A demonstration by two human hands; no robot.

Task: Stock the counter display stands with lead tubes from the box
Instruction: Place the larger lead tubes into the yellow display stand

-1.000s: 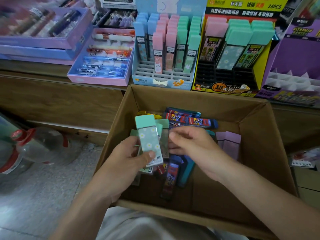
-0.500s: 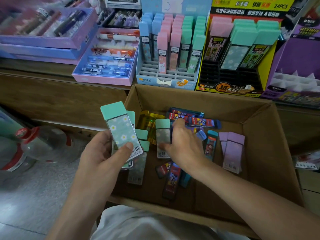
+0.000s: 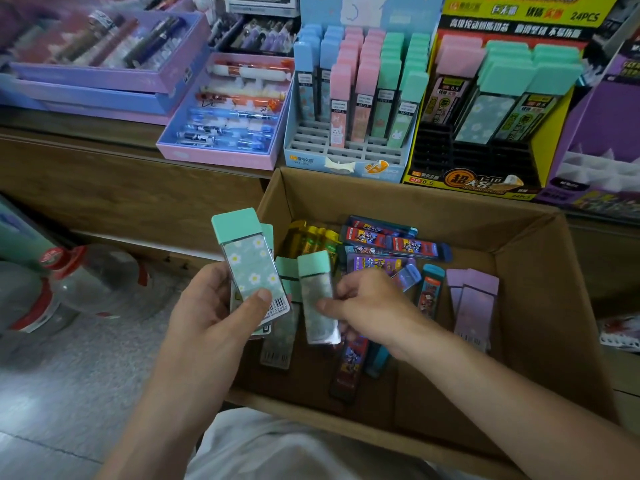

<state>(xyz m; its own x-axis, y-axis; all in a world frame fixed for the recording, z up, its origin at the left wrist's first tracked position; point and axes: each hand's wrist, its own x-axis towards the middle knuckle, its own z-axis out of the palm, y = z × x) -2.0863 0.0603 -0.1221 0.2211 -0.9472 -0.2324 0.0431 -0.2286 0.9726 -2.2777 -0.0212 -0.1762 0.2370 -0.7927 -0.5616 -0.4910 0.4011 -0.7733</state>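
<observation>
1. A pink-rimmed lilac tray (image 3: 214,156) sits on the counter top, with pens lying in rows inside it.
2. Stacked purple boxes (image 3: 104,80) stand further left (contents blurred, though they look like pens).
3. A dark tray (image 3: 256,38) of small purple items sits behind them.
4. The wooden counter (image 3: 121,192) has a brown grained front.
5. A clear bottle (image 3: 97,275) with a red cap lies on the grey tiled floor (image 3: 62,393), beside a larger red-labelled bottle (image 3: 24,306).
6. White cloth (image 3: 277,448) fills the bottom edge.

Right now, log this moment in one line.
left hand holds daisy tubes | right hand pinches single green tube above box
</observation>
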